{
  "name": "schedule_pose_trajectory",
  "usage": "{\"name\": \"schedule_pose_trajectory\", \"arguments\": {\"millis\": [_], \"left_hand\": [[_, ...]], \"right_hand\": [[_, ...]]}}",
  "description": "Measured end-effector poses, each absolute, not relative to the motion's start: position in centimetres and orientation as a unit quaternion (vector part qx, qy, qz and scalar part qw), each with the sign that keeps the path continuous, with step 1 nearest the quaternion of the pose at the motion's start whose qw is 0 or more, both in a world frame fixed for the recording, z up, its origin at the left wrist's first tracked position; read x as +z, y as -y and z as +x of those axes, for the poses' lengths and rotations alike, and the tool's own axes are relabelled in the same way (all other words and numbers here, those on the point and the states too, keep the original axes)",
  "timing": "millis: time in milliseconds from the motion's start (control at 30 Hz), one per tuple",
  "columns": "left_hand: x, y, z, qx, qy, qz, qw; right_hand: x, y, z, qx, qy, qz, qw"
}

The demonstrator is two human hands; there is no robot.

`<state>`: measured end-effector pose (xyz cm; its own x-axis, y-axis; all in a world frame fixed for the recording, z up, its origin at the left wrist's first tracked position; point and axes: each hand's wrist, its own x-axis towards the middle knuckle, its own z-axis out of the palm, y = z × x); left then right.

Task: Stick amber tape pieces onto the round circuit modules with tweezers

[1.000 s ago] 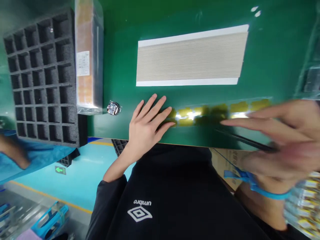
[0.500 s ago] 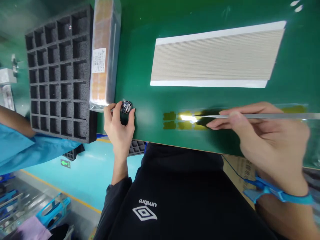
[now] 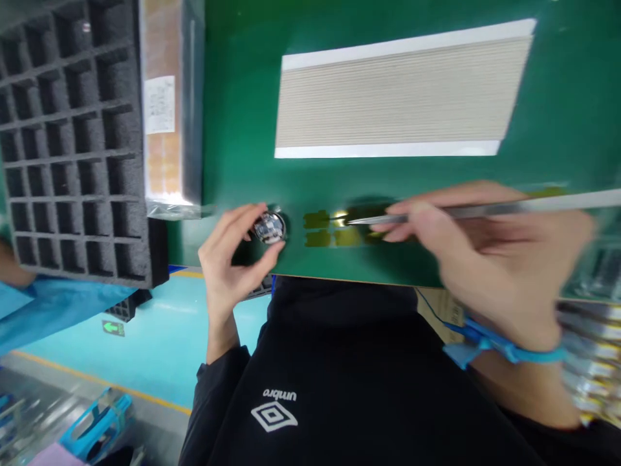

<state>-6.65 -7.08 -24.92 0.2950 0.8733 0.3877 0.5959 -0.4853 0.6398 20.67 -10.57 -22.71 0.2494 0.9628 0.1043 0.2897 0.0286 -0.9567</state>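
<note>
My left hand [image 3: 233,259] grips a small round circuit module [image 3: 270,227] by its rim, thumb on the near side and fingers on the far side. In my right hand [image 3: 466,246] is a pair of metal tweezers [image 3: 388,219], pinched between thumb and fingers and pointing left. The tips are over a clear strip of yellow film pieces [image 3: 317,238] on the green table; whether they touch a piece I cannot tell. Part of the strip lies hidden under my right hand and its shadow.
A white-edged sheet with fine beige strips [image 3: 398,94] lies beyond my hands. Left of it are a clear-wrapped pack of orange pieces [image 3: 162,155] and a black foam tray [image 3: 101,188] with many compartments. A co-worker's blue sleeve [image 3: 68,307] shows at far left. The green table's [image 3: 359,279] front edge runs before my body.
My left hand has brought the round module right, nearer the film strip. The tweezers' tips have shifted left along the strip. The whole view has moved slightly.
</note>
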Motion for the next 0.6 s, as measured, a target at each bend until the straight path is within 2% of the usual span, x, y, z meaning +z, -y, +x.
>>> {"name": "schedule_pose_trajectory", "arguments": {"millis": [167,467,600], "left_hand": [[-25.0,7.2,-5.4,0.297,-0.317,0.869,0.238],[-25.0,6.9,-4.8,0.245,-0.330,0.881,0.234],[-25.0,6.8,-4.9,0.245,-0.327,0.879,0.244]], "right_hand": [[-24.0,9.9,19.8,0.386,0.511,-0.614,0.462],[-23.7,10.6,19.1,0.390,0.496,-0.646,0.431],[-24.2,10.9,19.3,0.376,0.494,-0.645,0.445]]}}
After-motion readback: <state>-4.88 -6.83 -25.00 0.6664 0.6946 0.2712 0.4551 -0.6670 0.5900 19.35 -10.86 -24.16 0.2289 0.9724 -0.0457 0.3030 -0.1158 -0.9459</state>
